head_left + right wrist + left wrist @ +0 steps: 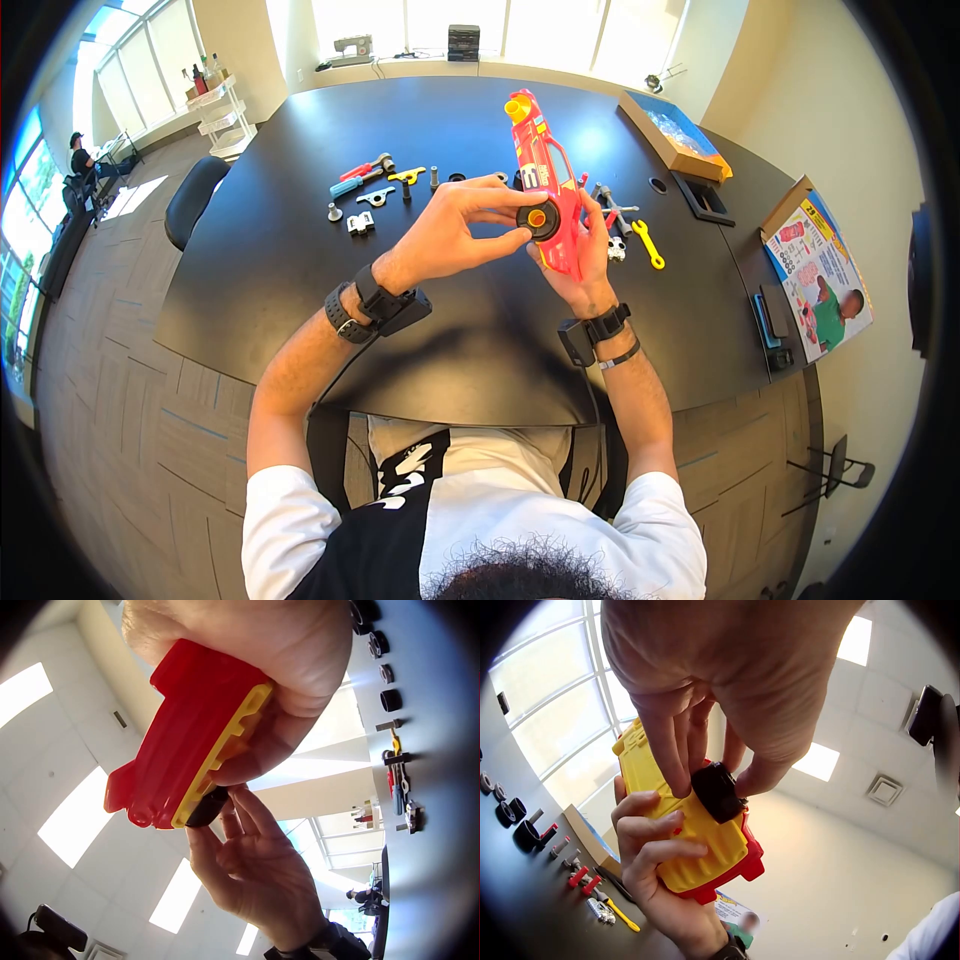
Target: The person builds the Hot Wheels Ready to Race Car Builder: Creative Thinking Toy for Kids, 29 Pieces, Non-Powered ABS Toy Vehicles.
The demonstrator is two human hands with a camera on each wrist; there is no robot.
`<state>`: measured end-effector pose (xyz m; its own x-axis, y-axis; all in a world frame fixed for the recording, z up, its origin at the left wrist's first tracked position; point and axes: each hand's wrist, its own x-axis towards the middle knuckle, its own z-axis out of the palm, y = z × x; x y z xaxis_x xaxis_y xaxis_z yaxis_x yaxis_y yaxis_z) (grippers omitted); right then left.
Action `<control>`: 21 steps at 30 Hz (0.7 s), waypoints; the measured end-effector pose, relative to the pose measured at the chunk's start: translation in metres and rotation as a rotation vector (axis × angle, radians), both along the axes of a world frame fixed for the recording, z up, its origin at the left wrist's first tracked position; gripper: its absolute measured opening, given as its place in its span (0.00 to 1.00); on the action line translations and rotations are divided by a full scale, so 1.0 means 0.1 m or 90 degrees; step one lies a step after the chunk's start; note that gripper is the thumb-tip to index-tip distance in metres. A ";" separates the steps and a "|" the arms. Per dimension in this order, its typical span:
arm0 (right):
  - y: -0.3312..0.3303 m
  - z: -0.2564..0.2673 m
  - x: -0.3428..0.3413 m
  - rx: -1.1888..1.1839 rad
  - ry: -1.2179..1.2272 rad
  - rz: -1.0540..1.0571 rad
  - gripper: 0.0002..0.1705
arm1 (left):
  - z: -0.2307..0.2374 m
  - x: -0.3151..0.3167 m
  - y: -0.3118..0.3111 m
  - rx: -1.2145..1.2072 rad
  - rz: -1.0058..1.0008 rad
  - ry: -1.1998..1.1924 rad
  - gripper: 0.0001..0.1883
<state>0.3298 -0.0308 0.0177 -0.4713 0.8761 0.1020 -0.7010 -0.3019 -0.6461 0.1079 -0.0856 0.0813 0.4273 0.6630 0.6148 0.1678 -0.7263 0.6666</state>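
A red toy car [535, 150] with a yellow underside [697, 866] is raised over the table, tilted with one end pointing away. My right hand [583, 268] grips its body, fingers spread across the yellow underside in the left wrist view. My left hand [455, 232] pinches a black toy wheel [718, 791] between thumb and fingers, against the car's near end. A yellow centre shows inside the wheel in the head view. The right wrist view has the wheel close against the car's yellow edge, partly hidden.
Left on the black table [420, 370] lie a red screwdriver [366, 170], a blue screwdriver [350, 185] and small toy parts. To the right are a yellow wrench [648, 245], an open cardboard box [675, 135] and a printed box panel [818, 270]. Loose wheels [506, 814] stand farther back.
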 end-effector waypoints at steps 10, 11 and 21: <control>-0.03 0.07 -0.02 -0.023 -0.020 -0.018 0.36 | -0.02 -0.04 0.00 0.016 -0.011 -0.004 0.25; -0.04 0.08 -0.03 -0.016 -0.022 -0.019 0.36 | -0.03 -0.04 0.01 0.017 -0.008 -0.009 0.24; 0.01 0.01 -0.03 0.057 -0.013 -0.032 0.37 | -0.08 0.06 -0.05 -0.059 0.048 -0.093 0.15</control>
